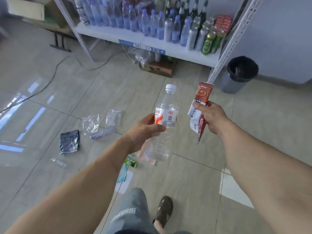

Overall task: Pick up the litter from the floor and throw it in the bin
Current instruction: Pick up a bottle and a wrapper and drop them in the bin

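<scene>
My left hand [145, 130] grips a clear plastic bottle [166, 105] with a white cap and a red-and-white label, held upright above the floor. My right hand [211, 117] holds a red-brown and white snack wrapper [201, 97]. The grey bin [233, 81] with a black liner stands on the floor at the far right, beside the shelf leg. Litter lies on the tiles to the left: a silver foil bag [69, 141], clear plastic bags [90, 124], a crushed bottle [102, 133], and green and pink wrappers [131, 162] partly hidden under my left arm.
A white metal shelf [135, 37] full of bottles and cans stands ahead. A cardboard box [158, 68] sits under it. A cable [55, 71] runs across the floor at the left. My foot in a sandal [164, 210] is at the bottom.
</scene>
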